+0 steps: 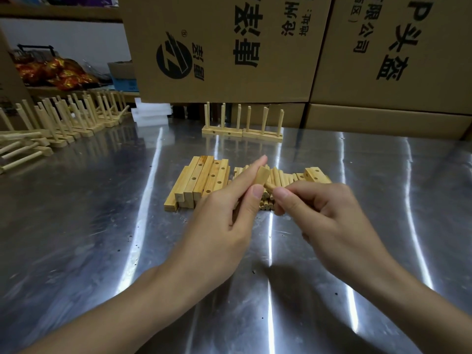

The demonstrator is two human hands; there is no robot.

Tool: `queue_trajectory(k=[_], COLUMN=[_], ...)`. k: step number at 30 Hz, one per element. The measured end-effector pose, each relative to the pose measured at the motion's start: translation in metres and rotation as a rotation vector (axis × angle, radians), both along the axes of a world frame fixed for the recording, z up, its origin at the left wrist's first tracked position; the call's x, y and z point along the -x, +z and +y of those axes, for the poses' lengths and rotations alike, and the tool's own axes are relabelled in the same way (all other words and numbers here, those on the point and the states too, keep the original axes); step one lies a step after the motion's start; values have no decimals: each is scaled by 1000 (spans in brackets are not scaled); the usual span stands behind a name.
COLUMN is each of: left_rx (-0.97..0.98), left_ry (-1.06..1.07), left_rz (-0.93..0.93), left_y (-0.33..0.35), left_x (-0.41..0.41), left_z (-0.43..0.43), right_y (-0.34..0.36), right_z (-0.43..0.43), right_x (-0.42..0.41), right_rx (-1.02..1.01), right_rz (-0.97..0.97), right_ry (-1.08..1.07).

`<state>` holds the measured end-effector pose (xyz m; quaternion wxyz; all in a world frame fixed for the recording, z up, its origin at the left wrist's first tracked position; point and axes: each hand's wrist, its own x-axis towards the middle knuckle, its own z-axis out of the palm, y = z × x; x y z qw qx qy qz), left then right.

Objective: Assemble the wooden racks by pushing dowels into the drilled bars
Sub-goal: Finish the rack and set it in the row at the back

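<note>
left hand [224, 213] pinches a drilled bar [262, 176], its long axis running near to far, end tilted up. right hand [314, 213] pinches a dowel [270, 187] pointing left, its tip touching the bar. both are above the steel counter [76, 226], near the stacked bars [199, 182] and loose dowels [281, 175]. far cartons [229, 47] bear chinese print and a round logo.

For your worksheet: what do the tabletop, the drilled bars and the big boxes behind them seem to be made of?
Tabletop: probably stainless steel, brushed; streaky glare and reflections.
Drilled bars: pale, seemingly unfinished wood; visible grain, one orange-stained.
Big boxes: brown cardboard, matte, with black printing.
</note>
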<state>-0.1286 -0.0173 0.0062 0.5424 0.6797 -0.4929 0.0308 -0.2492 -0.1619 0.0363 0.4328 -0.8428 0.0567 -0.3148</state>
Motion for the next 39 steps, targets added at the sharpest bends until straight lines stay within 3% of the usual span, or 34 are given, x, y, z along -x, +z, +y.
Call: queue_trajectory(k=[12, 19, 25, 28, 30, 32, 34, 39], left_rx=[-75, -73, -21, 76, 110, 130, 145, 150], left_ry=[-13, -25, -76, -83, -92, -85, -74, -44], left_rz=[40, 60, 286, 429, 508, 563, 603, 607], left_y=[-6, -11, -20, -19, -19, -19, -17, -12], left_x=[0, -3, -12, -15, -14, -15, -17, -20], left_z=[0, -3, -15, -18, -18, -17, -16, -15], right_y=[-2, -9, -1, 9, 3, -9, -21, -40], right_z=[-7, -10, -33, -68, -89, -101, -106, -103], right_x=[0, -5, -9, -3, 2, 2, -1, -4], right_rx=[-459, -462, -134, -189, 11, 236, 408, 644], right_rz=[202, 203, 314, 166, 83, 158, 302, 481], right_ry=[136, 134, 68, -166, -384, -473, -432, -376])
